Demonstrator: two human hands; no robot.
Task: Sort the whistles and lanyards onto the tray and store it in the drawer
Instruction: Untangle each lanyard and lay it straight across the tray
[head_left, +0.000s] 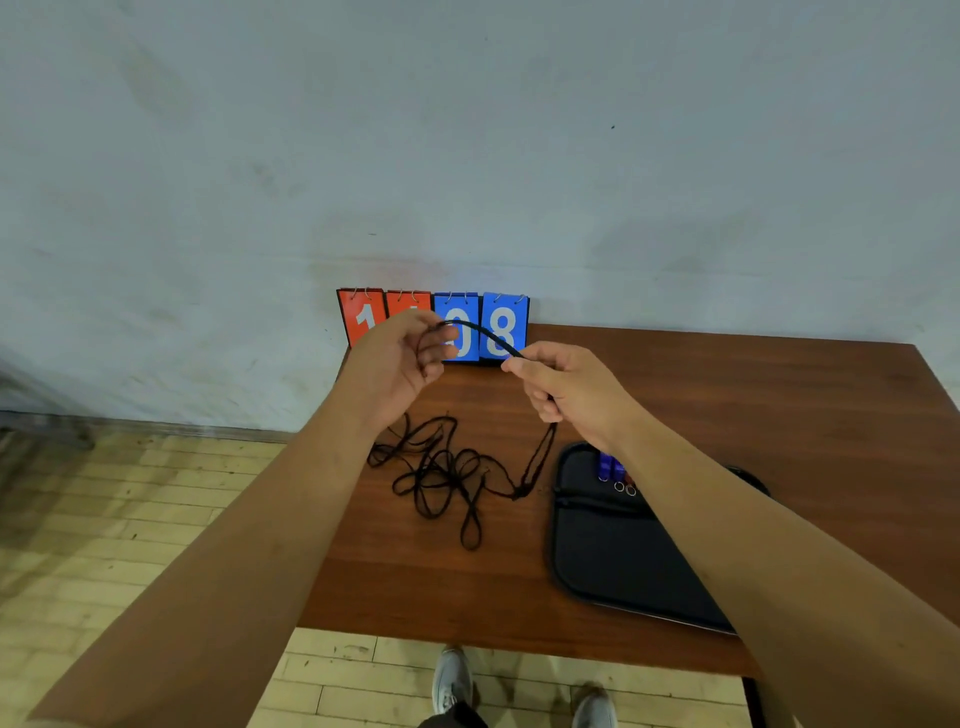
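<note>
Lanyard (488, 336) spans left grip (400, 364) and right grip (571, 389), each closed round it, evidently to draw it clear of the tangle (441, 467) on the table (727, 395).

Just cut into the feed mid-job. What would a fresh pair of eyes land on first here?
First the left hand and right hand, raised over the wooden table and pinching a black lanyard stretched between them. Under them a tangle of lanyards sprawls on the table, with a black tray holding blue whistles to its right. A red-and-blue flip scoreboard stands at the table's back edge.
</note>
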